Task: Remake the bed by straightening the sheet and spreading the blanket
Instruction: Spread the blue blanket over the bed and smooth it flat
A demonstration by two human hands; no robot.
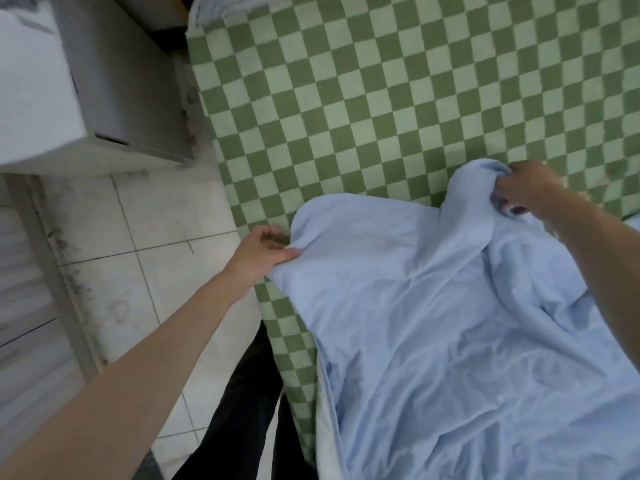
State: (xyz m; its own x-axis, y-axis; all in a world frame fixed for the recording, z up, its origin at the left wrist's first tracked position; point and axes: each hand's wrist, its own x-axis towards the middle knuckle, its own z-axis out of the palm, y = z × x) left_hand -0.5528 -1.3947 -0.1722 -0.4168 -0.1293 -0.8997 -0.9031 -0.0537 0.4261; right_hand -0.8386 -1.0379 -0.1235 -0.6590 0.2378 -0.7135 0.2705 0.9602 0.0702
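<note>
Blanket (433,323) gripped at its top edge w/ both hands.
Pale blue, rumpled, spread over near part of green checked sheet (381,98); edge pinched by left hand (263,252) at bed's side, bunched in curled fingers of right hand (526,187) further in.

The blanket (450,323) was noted as thin, pale blue woven cloth, matt, smooth to the eye and heavily creased. The sheet (381,81) was recorded as green checked cloth, matt, with a slightly napped, towel-like surface. The floor (145,244) was seen to be of glazed white tiles, faintly glossy, with dark soiling along the grout. The cabinet (114,81) was logged as grey, smooth and matt; its material could not be determined.
</note>
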